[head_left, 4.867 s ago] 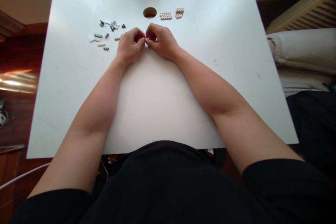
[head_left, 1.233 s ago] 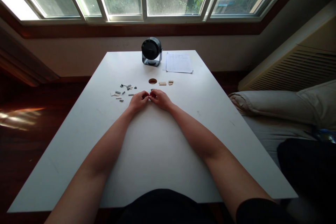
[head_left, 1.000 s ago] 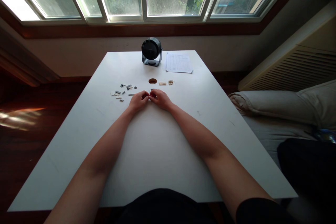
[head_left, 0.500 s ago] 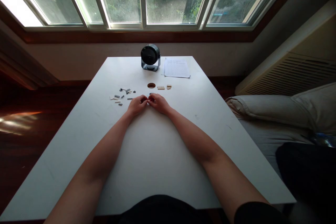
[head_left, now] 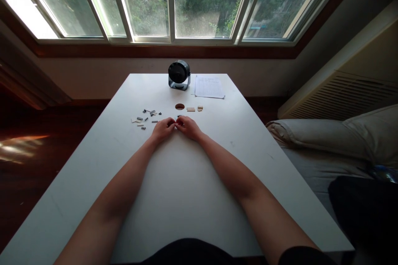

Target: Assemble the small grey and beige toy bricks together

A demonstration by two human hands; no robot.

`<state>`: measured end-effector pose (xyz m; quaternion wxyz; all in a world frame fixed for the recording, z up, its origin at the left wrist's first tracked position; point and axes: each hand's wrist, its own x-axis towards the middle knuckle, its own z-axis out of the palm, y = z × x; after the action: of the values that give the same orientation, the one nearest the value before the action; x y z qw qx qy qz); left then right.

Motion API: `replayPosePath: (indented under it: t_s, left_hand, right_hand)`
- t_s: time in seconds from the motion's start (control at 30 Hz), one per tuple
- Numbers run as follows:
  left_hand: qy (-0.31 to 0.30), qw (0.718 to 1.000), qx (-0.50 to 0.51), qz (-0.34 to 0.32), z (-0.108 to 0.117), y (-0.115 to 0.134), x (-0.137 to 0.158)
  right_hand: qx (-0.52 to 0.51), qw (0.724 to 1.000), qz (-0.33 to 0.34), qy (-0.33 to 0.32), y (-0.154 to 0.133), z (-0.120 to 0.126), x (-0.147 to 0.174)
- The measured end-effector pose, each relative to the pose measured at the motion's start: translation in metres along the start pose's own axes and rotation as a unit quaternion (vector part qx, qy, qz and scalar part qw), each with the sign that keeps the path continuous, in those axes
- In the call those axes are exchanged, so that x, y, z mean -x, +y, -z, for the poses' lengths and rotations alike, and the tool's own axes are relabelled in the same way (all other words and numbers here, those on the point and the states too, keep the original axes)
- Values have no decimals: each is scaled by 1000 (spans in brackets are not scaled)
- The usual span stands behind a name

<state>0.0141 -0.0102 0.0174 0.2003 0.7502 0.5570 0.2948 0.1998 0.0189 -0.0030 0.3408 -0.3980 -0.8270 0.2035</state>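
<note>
My left hand [head_left: 164,129] and my right hand [head_left: 188,127] meet near the middle of the white table [head_left: 186,182]. The fingers of both are closed in a pinch, tips together. Whatever they grip is small and mostly hidden; only a dark and pale bit shows just beyond the fingertips. To the left of my left hand lie several small grey, black and cream toy building bricks [head_left: 139,119], scattered. Beyond my right hand sit tan studded bricks [head_left: 190,109], with a smaller tan group [head_left: 200,108] to their right.
A round hole [head_left: 179,107] in the tabletop lies just beyond my hands. Farther back stand a small black fan [head_left: 179,74] and a printed sheet of paper [head_left: 209,87]. A window [head_left: 205,4] spans the far wall; a cushioned seat [head_left: 320,136] is at the right.
The camera view has tilted slightly, so the table scene sits lower in the picture. Both hands stay together in the same place with closed fingers.
</note>
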Motion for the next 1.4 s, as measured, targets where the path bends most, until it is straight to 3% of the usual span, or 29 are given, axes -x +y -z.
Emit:
replayPosePath:
  t_s: [0.7, 1.4]
  left_hand:
    - [4, 1000, 9, -19, -6, -11, -3]
    - [10, 1000, 6, -18, -4, -5, -2]
  right_hand:
    - [6, 1000, 9, 3, 2, -1, 0]
    - [4, 1000, 7, -3, 4, -2, 0]
